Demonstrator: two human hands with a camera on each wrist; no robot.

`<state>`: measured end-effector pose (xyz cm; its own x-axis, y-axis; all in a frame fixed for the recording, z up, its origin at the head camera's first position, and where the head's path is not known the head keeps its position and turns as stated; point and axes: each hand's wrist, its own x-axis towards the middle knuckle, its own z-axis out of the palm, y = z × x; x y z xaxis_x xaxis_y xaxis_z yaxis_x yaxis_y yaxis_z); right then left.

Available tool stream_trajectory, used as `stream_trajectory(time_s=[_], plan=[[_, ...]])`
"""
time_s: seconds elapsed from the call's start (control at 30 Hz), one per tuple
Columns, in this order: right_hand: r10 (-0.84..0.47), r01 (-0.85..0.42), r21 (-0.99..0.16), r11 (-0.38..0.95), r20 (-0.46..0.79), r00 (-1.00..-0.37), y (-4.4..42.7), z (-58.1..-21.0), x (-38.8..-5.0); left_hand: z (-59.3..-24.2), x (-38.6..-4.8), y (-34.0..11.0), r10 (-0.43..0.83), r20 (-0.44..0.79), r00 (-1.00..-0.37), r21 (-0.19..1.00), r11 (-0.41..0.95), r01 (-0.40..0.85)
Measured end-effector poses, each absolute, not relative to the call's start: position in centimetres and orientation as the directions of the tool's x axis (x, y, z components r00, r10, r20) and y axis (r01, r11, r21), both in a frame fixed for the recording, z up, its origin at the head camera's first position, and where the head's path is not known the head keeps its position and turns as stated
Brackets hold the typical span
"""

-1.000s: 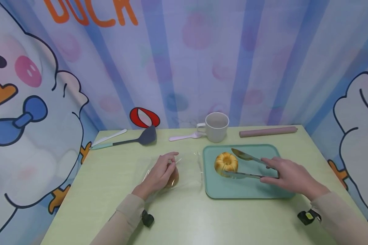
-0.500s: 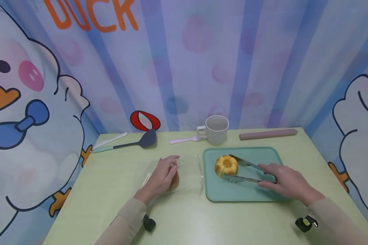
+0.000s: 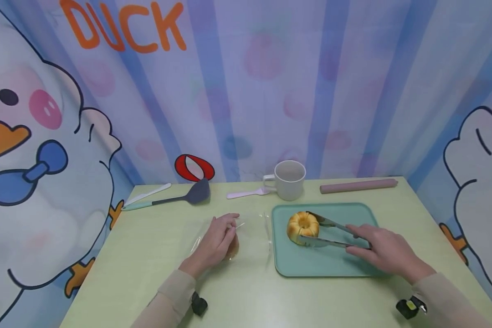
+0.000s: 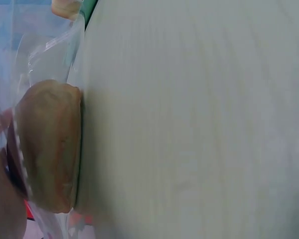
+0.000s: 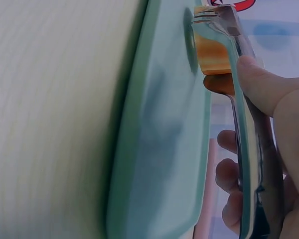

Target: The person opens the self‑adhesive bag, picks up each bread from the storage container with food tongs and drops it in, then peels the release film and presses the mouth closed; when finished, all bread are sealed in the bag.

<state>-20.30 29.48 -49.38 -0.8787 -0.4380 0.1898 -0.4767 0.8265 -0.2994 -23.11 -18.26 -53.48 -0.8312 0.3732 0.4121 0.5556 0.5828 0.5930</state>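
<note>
My left hand pinches a clear plastic bag lying on the table. Inside the bag is a brown bread roll, partly hidden by that hand in the head view. My right hand grips a pair of metal tongs. The tongs' ends, one fork-like and one spoon-like in the right wrist view, sit on either side of a golden, ring-shaped bread. That bread rests at the left part of a green tray.
Along the back lie a white knife, a turner with a mint handle, a pale purple fork and a pinkish rolling pin. A white mug stands behind the tray. A printed curtain rises behind the table.
The tongs' arms have drawn closer together about the golden bread. My left hand keeps its place on the bag. The head view has tilted up slightly.
</note>
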Motion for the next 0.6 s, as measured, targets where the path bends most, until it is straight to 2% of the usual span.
stream_trajectory(time_s=[0.33,0.43,0.6], plan=[[-0.455,-0.506,-0.292,0.812,0.226,-0.861,27.1,-47.0,-20.6,-53.2,-23.2,-18.4,0.383,0.427,-0.819,0.567,0.592,0.572],[-0.486,-0.546,-0.28,0.79,0.258,-0.835,25.8,-46.5,-20.9,-52.7,-23.1,-18.2,0.377,0.428,-0.821,0.556,0.607,0.568],[-0.565,-0.649,-0.235,0.724,0.338,-0.753,23.7,-46.4,-21.4,-52.3,-22.9,-18.0,0.364,0.407,-0.838,0.557,0.628,0.543]])
